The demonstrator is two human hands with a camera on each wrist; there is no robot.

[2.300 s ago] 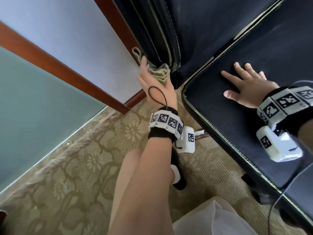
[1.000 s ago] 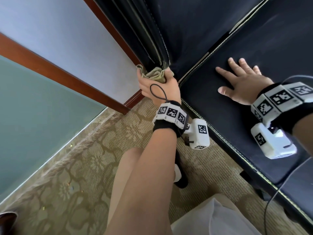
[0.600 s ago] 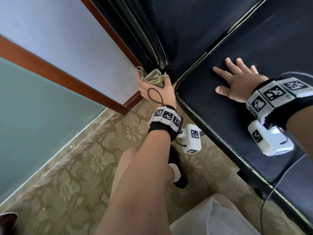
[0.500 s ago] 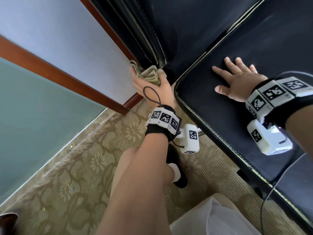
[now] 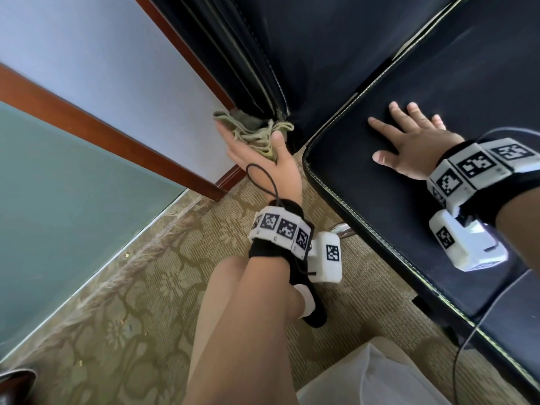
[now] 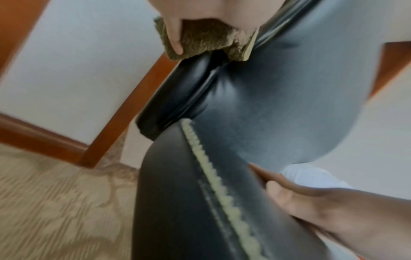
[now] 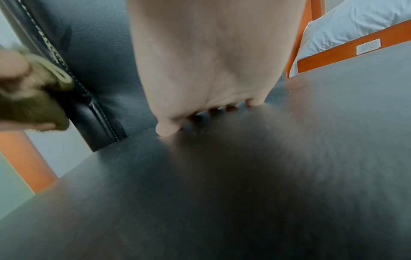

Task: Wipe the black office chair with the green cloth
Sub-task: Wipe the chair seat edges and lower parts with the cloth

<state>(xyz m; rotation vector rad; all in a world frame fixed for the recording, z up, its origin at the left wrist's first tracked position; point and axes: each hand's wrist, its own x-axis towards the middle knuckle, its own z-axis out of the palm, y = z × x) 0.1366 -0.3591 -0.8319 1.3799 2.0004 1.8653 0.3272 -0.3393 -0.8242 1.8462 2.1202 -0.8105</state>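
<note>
Your left hand (image 5: 263, 162), fingers (image 6: 174, 37) pinching the crumpled green terry cloth (image 5: 252, 131), is sliding outward off the black leather chair's (image 5: 365, 68) backrest edge; your right hand (image 5: 409, 144), fingers spread, is bracing the seat, so this stroke is probably ending.

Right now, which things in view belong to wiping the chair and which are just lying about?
Part of the job:
green cloth, gripped by the left hand
black office chair
right hand, flat on the seat

Just there:
patterned carpet
wooden wall trim
bed with white bedding
</note>
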